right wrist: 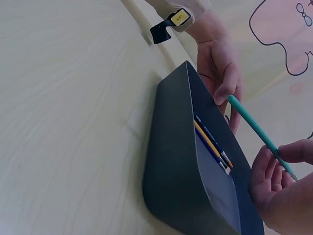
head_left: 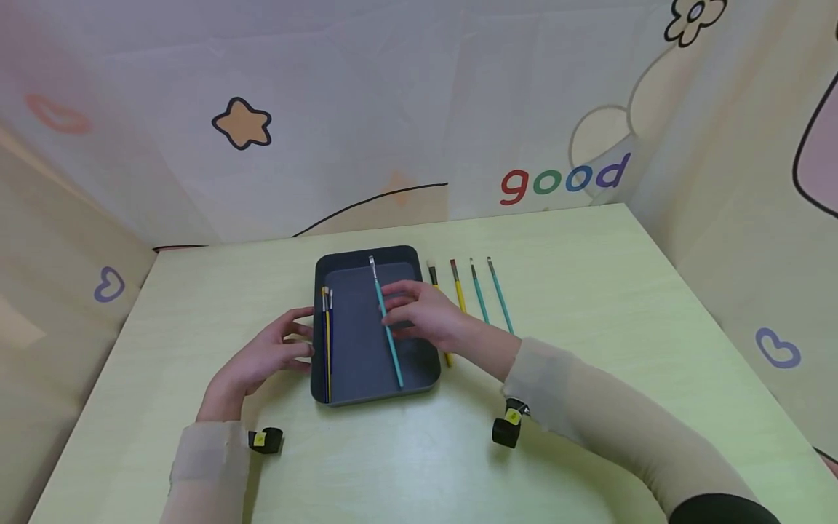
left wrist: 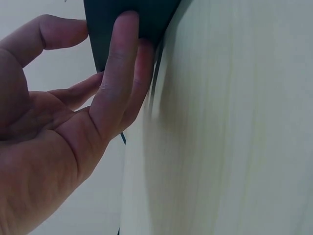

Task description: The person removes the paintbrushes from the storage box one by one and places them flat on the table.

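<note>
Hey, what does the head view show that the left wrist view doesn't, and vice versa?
Only the head view shows the right hand holding a teal brush, the brushes inside the tray and more brushes on the table. Only the left wrist view shows the palm of the left hand close up, with the tray's outer wall behind its fingers. Both share the left hand, tray and table.

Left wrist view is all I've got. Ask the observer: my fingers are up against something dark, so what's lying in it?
Observer: Three brushes lie close together along the left side of that dark tray, as the head view shows.
Operator: Is anything held over it?
Observer: Yes, the right hand pinches a teal brush over the tray, between thumb and fingers.
</note>
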Demonstrator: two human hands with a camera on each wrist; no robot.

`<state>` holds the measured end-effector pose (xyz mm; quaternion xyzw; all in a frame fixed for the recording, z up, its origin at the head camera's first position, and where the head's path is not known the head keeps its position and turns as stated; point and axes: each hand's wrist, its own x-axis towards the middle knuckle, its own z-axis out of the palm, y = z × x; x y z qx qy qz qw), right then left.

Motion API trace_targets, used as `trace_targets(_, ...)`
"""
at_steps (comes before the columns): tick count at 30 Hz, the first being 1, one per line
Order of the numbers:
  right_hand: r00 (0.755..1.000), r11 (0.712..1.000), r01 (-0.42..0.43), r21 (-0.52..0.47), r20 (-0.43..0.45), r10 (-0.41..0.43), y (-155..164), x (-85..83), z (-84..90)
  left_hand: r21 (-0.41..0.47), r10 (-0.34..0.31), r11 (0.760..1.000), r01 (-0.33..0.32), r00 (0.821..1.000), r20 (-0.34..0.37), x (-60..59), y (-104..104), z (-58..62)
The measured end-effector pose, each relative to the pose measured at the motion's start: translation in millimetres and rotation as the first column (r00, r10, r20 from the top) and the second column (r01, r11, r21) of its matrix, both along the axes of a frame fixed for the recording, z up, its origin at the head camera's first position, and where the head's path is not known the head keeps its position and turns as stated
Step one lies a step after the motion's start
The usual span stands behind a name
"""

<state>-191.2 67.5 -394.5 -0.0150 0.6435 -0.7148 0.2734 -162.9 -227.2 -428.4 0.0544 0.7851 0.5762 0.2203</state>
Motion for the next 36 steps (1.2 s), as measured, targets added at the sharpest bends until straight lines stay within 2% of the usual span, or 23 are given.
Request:
trace_targets(7, 1.0, 1.0, 0.017, 0.025, -0.017, -0.017, 13.8, 0.8, 3.2, 0.014, 0.015, 1.0, -0.015, 1.0, -0.021, -0.9, -1.7, 0.5)
trace_targets(19, 1.0, 0.999, 0.014, 0.039, -0.013, -0.013, 31.8, 3.3, -5.3, 0.07, 0.029, 0.997, -0.027, 0.999, -0.022, 0.3, -2.9, 1.4)
trace_targets(36, 0.997, 0.996, 0.067, 0.053, -0.037, -0.065, 77.1, 0.9, -14.3, 0.064, 0.052, 0.997, -0.05, 0.998, -0.028, -0.3, -2.8, -2.2)
